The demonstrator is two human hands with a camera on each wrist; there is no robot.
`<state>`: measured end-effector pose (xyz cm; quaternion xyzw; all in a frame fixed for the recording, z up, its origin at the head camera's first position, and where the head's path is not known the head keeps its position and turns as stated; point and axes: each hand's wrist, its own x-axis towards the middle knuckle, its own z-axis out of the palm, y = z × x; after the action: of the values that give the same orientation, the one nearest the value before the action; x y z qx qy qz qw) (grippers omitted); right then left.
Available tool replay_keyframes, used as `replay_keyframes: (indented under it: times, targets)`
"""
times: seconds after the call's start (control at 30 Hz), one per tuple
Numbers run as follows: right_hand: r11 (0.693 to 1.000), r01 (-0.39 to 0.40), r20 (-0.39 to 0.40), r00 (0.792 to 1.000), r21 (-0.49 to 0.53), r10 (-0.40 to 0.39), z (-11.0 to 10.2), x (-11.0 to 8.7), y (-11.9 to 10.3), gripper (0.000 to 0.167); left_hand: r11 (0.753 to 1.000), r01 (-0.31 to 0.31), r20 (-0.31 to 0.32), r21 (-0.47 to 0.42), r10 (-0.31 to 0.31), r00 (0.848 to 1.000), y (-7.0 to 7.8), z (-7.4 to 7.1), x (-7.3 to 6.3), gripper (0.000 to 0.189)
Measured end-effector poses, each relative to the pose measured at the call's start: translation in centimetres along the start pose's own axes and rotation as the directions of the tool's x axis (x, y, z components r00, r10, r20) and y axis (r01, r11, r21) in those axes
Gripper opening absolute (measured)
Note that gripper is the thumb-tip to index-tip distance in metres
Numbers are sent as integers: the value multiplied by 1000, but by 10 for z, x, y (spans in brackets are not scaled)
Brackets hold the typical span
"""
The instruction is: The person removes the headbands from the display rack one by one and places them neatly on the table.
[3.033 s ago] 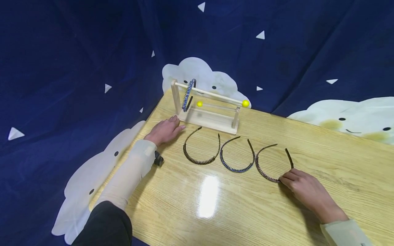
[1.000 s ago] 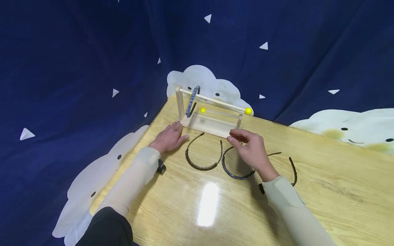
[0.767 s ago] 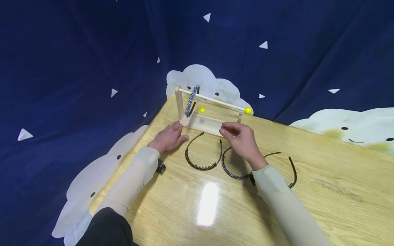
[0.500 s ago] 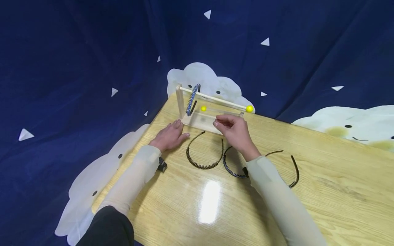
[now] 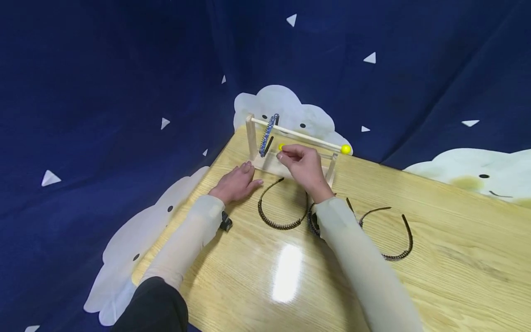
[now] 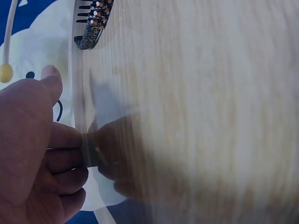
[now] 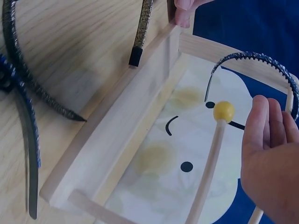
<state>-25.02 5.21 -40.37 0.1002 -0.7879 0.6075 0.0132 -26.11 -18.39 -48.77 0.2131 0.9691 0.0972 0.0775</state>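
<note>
A wooden two-rod rack [image 5: 252, 140] stands at the back of the table. Over its upper rod hangs a blue toothed headband [image 5: 267, 136]. My right hand [image 5: 307, 168] is raised at the lower rod, fingertips close to the thumb, beside that headband's lower part; I see nothing between them. In the right wrist view its fingers look fairly straight. Palm down, my left hand [image 5: 236, 183] touches the left end of the rack's base [image 7: 117, 126], thumb spread. In front lie a brown-gold headband [image 5: 280, 226], a blue one partly under my right forearm, and a dark purplish one [image 5: 408, 228].
A yellow ball [image 5: 345, 149] caps the upper rod's right end; another yellow ball [image 7: 224, 112] caps the lower rod. Dark blue cloth [image 5: 124, 69] with white clouds hangs behind and left of the wooden table [image 5: 448, 286].
My right hand has left the rightmost headband, crossed left past the rack's base, and risen towards the hanging headband. My left hand stays at the base. The view has shifted slightly.
</note>
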Motion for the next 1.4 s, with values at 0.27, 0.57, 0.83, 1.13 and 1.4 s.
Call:
replay_keyframes:
  times: [0.27, 0.57, 0.83, 1.13, 1.4]
  targets:
    - [999, 28, -22, 999, 27, -27, 11, 6, 4, 26, 1000, 0, -5, 4, 0, 1000, 1, -2, -1, 69]
    - [1000, 20, -3, 1000, -5, -20, 26, 20, -2, 32, 1000, 15, 1, -5, -15, 1000, 0, 0, 1, 68]
    - [999, -35, -19, 999, -9, 35, 36, 28, -8, 34, 1000, 25, -4, -4, -25, 1000, 0, 1, 2, 63]
    - [999, -14, -83, 996, 35, 16, 41, 29, -9, 25, 1000, 2, -24, 3, -2, 1000, -1, 0, 2, 62]
    - [1000, 15, -136, 991, 8, -14, 45, 29, -11, 15, 1000, 25, -26, -3, -25, 999, -1, 1, 2, 59]
